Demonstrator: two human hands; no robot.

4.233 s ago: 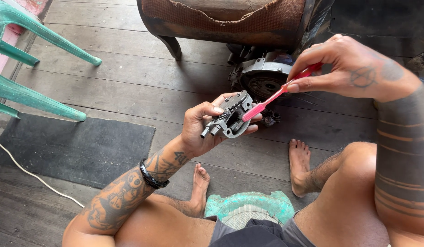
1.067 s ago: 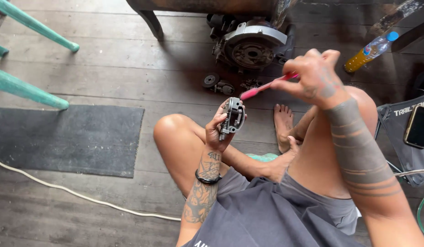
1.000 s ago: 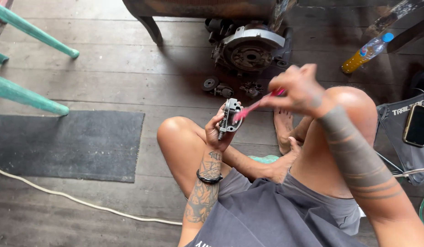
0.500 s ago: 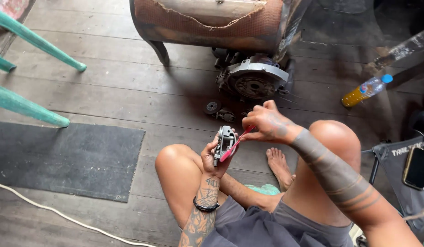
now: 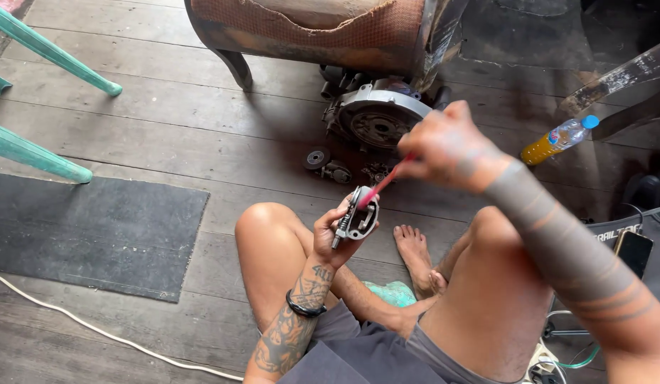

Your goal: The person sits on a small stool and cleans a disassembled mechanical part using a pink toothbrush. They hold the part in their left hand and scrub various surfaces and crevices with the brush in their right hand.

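- Head view: the left hand (image 5: pixel 332 235) grips a small grey metal part (image 5: pixel 361 217), held up above the left knee.
- The right hand (image 5: pixel 444 146) pinches a pink toothbrush (image 5: pixel 384 182), its head touching the part's top.
- An engine casing (image 5: pixel 376 121) sits on the plank floor (image 5: pixel 166 142) beyond.
- A clear bottle (image 5: pixel 557 139), roughly half full of orange liquid, lies tilted at right.

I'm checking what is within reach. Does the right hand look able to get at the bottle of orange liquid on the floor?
Probably yes: the bottle lies on bare floor boards just right of the right hand, nothing between, though that hand holds a pink brush.
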